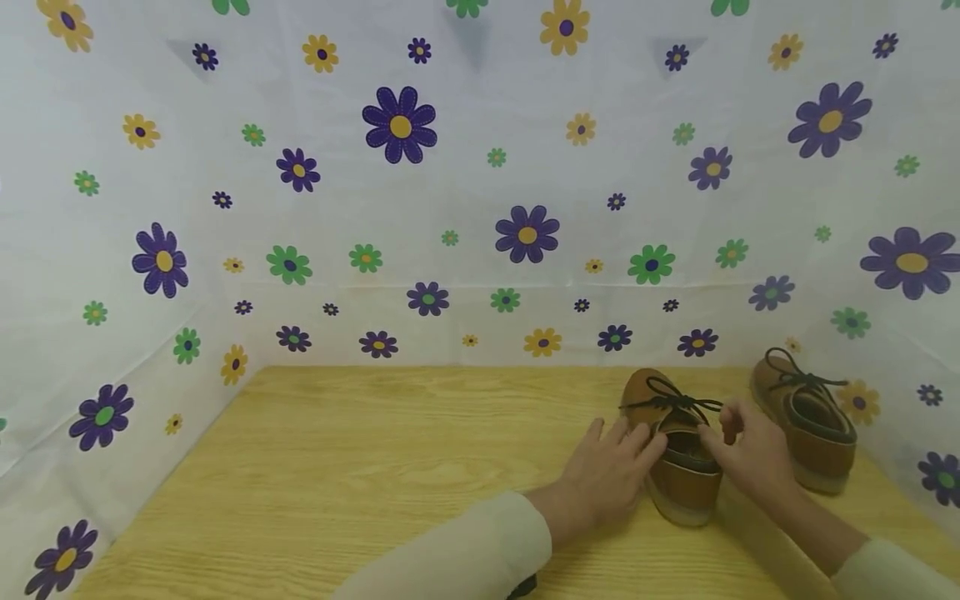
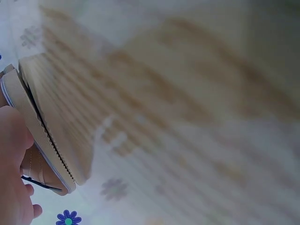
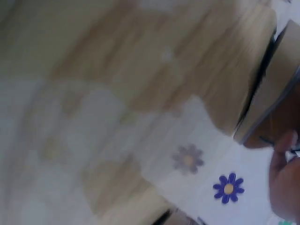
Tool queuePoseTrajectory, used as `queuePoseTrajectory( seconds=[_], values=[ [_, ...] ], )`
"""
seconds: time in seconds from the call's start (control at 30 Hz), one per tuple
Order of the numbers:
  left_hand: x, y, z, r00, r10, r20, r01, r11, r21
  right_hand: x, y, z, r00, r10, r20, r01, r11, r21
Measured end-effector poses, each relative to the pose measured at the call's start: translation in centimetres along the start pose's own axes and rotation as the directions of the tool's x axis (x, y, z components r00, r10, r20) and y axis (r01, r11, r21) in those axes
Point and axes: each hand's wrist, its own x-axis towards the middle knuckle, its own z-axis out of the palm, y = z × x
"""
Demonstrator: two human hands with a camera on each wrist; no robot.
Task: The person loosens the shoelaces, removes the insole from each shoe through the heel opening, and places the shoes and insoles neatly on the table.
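A brown leather shoe (image 1: 684, 493) with a pale sole stands on the table, its toe away from me and its dark shoelace (image 1: 670, 400) tied in a bow. My left hand (image 1: 603, 471) rests against the shoe's left side, fingers extended; the left wrist view shows it beside the shoe's upper (image 2: 35, 164). On the other side, my right hand (image 1: 753, 454) touches the collar with its thumb. Its bent index finger is at the bow's right end; whether it pinches the shoelace is unclear. The right wrist view catches these fingers (image 3: 281, 157) near the shoe's toe (image 3: 262, 133).
A matching brown shoe (image 1: 823, 450), also tied in a bow, stands to the right, just beyond my right hand. Both are on a light wood-grain table (image 1: 360, 483). White cloth (image 1: 465, 200) printed with flowers encloses the back and both sides.
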Motion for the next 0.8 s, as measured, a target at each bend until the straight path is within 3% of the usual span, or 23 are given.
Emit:
queuePoseTrajectory(
  seconds=[0.1,0.23,0.37,0.53,0.7,0.8],
  values=[
    [0.0,-0.1,-0.2,1.0,0.003,0.024,-0.004,1.0,0.013,0.4,0.2,-0.6,0.978,0.103,0.18,-0.089,0.992,-0.085],
    [0.1,-0.3,-0.5,0.998,-0.001,0.059,0.003,0.999,-0.034,1.1,0.3,-1.0,0.939,0.067,0.337,-0.002,0.982,-0.188],
    [0.3,-0.1,-0.6,0.994,-0.096,0.053,0.103,0.98,-0.173,1.6,0.3,-0.9,0.92,0.011,0.393,0.081,0.973,-0.216],
    [1.2,0.8,-0.6,0.964,-0.257,0.065,0.264,0.906,-0.33,1.7,0.5,-1.1,0.904,0.019,0.427,0.125,0.944,-0.305],
    [3.0,0.8,-1.8,0.923,-0.374,0.094,0.384,0.865,-0.324,1.7,0.6,-1.0,0.9,-0.032,0.434,0.188,0.928,-0.323],
    [3.8,0.7,-2.2,0.897,-0.416,0.15,0.442,0.847,-0.296,1.8,0.5,-0.9,0.89,-0.041,0.454,0.21,0.921,-0.329]
  ],
)
